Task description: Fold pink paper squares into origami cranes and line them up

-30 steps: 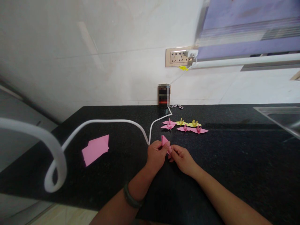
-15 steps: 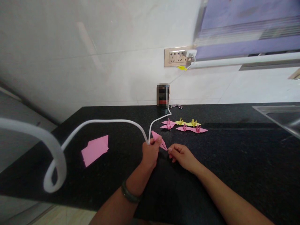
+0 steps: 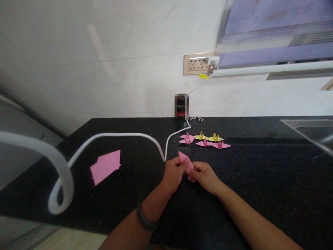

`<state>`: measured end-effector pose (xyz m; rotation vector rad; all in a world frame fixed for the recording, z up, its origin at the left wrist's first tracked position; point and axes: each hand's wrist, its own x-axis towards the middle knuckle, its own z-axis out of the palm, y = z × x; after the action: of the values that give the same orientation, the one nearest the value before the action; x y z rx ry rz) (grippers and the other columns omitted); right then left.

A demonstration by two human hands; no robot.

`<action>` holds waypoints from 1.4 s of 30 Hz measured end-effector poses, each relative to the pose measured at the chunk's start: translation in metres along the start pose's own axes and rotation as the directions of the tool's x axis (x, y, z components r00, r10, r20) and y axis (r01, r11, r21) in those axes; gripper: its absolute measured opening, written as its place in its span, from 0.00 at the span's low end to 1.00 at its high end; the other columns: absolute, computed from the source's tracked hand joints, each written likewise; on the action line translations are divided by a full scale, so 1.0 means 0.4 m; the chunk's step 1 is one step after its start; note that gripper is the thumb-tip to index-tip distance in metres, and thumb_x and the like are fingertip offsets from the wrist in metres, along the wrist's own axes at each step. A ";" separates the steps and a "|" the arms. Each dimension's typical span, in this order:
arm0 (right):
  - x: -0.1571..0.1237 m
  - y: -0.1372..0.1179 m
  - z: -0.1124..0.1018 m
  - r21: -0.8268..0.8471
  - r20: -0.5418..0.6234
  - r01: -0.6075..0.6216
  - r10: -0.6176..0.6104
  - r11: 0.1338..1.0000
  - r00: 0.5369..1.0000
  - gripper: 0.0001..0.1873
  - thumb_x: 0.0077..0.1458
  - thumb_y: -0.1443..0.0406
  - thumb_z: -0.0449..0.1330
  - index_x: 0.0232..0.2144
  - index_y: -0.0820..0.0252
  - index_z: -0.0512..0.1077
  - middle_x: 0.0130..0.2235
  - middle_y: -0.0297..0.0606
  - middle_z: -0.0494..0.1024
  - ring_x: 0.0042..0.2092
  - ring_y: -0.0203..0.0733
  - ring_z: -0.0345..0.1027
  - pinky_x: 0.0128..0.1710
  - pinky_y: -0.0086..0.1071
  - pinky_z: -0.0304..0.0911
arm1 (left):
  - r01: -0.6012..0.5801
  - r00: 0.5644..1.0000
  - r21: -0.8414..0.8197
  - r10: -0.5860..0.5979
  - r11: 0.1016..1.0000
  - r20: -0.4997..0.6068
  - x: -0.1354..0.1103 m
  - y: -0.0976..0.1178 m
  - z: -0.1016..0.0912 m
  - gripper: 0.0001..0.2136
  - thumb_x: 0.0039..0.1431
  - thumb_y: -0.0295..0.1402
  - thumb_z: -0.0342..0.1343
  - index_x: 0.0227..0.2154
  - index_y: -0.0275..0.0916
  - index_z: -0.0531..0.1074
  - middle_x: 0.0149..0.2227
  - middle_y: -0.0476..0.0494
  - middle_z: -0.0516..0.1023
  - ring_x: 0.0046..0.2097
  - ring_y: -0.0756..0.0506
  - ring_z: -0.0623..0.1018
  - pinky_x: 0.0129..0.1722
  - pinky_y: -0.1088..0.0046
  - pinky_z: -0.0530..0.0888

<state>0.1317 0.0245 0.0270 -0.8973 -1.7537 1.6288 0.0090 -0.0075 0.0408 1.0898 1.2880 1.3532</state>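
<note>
- On the near side of the origami cranes (image 3: pixel 205 143) and slightly left of their middle, a folded pink paper piece (image 3: pixel 183 158) is held over the black surface (image 3: pixel 260 173).
- By the left hand (image 3: pixel 173 173) the piece is gripped, with the thumb pressed over its middle; by the right hand (image 3: pixel 205 177) its near end is pinched.
- Paper this thin may be judged very light, grippy enough for bare skin, stiffer where layers are stacked, and easily creased or torn at the tips.
- It is probably best held at the layered middle, with the points left unsqueezed.
- Plain pink colouring and a narrow, pointed far end are shown; the near part is covered, so its folds cannot be made out.
- Well to the left of the cranes, overlapping flat pink sheets (image 3: pixel 106 167) are laid.
</note>
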 end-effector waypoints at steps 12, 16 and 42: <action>0.003 -0.010 -0.020 0.048 -0.145 0.147 -0.138 0.988 0.980 0.08 0.42 0.61 0.59 0.24 0.61 0.69 0.30 0.35 0.66 0.31 0.34 0.61 0.32 0.29 0.58 | -0.070 0.962 0.325 -0.023 0.943 0.274 0.003 -0.032 -0.012 0.12 0.42 0.38 0.53 0.19 0.32 0.70 0.18 0.50 0.65 0.22 0.54 0.63 0.21 0.79 0.59; 0.003 -0.009 -0.026 0.130 -0.234 0.143 -0.109 0.981 0.966 0.08 0.41 0.62 0.59 0.20 0.62 0.68 0.29 0.34 0.66 0.29 0.32 0.60 0.29 0.27 0.57 | -0.052 0.963 0.306 -0.034 0.951 0.266 0.001 -0.036 -0.008 0.13 0.44 0.39 0.52 0.21 0.32 0.71 0.20 0.49 0.66 0.23 0.53 0.64 0.22 0.79 0.59; 0.017 0.003 -0.040 0.020 -0.247 0.087 -0.079 0.996 0.966 0.13 0.42 0.57 0.57 0.26 0.61 0.64 0.20 0.30 0.63 0.21 0.30 0.55 0.20 0.24 0.55 | 0.002 0.996 0.239 -0.023 0.971 0.086 0.015 -0.030 -0.008 0.15 0.47 0.41 0.48 0.16 0.34 0.66 0.16 0.51 0.62 0.20 0.54 0.64 0.20 0.80 0.60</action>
<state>0.1403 0.0395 0.0270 -0.9543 -1.5699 1.4206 0.0056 -0.0022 0.0287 1.2883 1.4153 1.1484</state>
